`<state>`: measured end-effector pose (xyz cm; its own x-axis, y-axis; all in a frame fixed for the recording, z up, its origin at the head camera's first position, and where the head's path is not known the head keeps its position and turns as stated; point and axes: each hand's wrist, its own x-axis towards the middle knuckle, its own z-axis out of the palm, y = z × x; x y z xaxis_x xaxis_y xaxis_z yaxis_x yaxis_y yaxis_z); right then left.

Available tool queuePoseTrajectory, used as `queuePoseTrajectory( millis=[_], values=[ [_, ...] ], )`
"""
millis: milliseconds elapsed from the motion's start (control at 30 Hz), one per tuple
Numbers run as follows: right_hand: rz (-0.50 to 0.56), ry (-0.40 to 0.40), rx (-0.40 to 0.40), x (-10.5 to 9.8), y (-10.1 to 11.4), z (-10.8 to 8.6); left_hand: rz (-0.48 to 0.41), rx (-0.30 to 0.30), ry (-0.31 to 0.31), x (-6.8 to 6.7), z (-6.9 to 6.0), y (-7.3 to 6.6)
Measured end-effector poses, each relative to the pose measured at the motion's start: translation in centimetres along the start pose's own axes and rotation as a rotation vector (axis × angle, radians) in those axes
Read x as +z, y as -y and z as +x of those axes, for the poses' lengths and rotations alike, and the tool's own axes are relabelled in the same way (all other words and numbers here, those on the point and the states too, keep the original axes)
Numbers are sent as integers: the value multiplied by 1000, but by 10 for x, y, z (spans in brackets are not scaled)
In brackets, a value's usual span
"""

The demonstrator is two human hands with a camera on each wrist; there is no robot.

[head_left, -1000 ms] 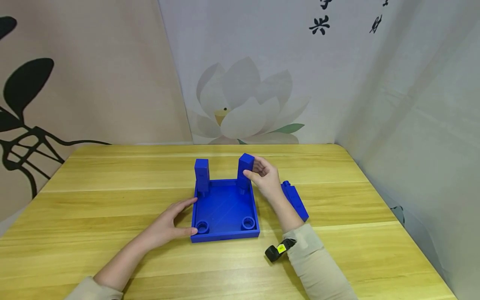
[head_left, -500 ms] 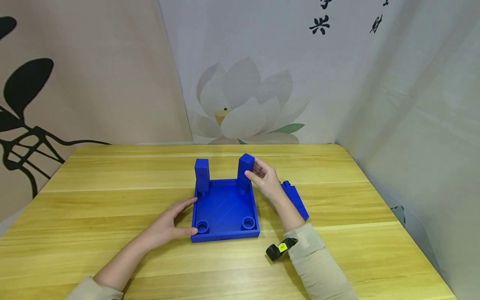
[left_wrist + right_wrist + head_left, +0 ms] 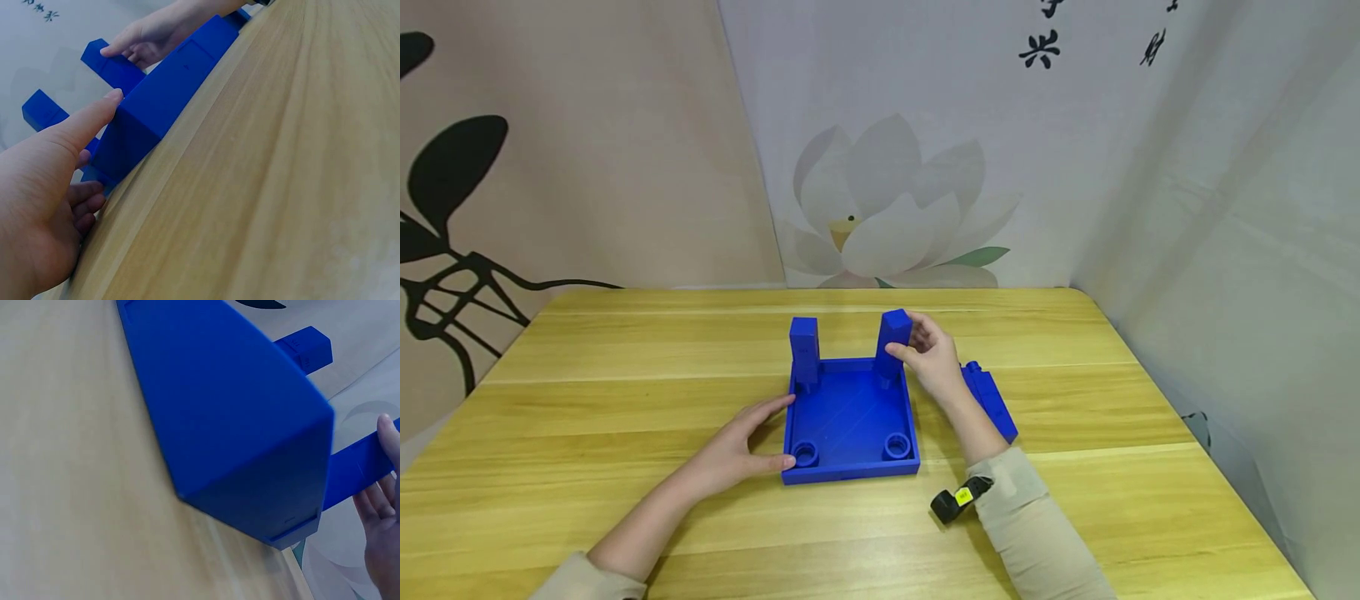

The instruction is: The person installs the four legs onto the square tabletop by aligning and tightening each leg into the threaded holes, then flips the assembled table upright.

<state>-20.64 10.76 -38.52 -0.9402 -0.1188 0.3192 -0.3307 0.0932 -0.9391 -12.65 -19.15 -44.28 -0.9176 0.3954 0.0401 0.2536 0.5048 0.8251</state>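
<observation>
Worktop (image 3: pixel 715 517), yellowish wood grain.
Blue tray (image 3: pixel 852 417) flat on it; just right of the tray, loose blue parts (image 3: pixel 992 403), count unclear.

Yellowish wood-grain table (image 3: pixel 625 350), pale backdrop (image 3: pixel 610 150), printed lotus (image 3: pixel 887 200), black leaf shapes (image 3: pixel 456 175)

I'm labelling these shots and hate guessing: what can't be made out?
Head view: some fingertips of the right hand, hidden behind the post it grips; part of the loose blue piece, behind the right forearm.
Left wrist view: the blue tray's inside, behind its wall.
Right wrist view: that post's top, cut by the right edge.
</observation>
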Motion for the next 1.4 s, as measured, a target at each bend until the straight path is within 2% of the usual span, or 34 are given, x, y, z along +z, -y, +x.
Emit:
queuePoseTrajectory(
  millis=[167,333,433,633,800,933,1067,1233,1400],
  values=[
    [-39,-58,15,3,2,0,-5,-4,4,0,0,0],
    [-50,-54,22,4,3,0,-15,-4,5,-1,1,0],
    [-49,-23,19,2,3,0,-18,-9,5,-1,1,-1],
    [30,111,-54,-5,3,2,-13,-8,1,-2,0,-1],
    [83,159,-118,-11,-16,9,-8,-2,-3,-2,0,-1],
    [82,156,-110,-11,-21,11,-6,-3,-2,-3,0,-1],
    [50,138,-97,-11,-11,8,-9,-3,-3,-2,0,-1],
    [-14,78,-58,-7,6,2,-20,-12,5,-2,0,-2],
    [3,27,-36,-4,6,2,-16,-2,6,-2,0,-3]
  ],
)
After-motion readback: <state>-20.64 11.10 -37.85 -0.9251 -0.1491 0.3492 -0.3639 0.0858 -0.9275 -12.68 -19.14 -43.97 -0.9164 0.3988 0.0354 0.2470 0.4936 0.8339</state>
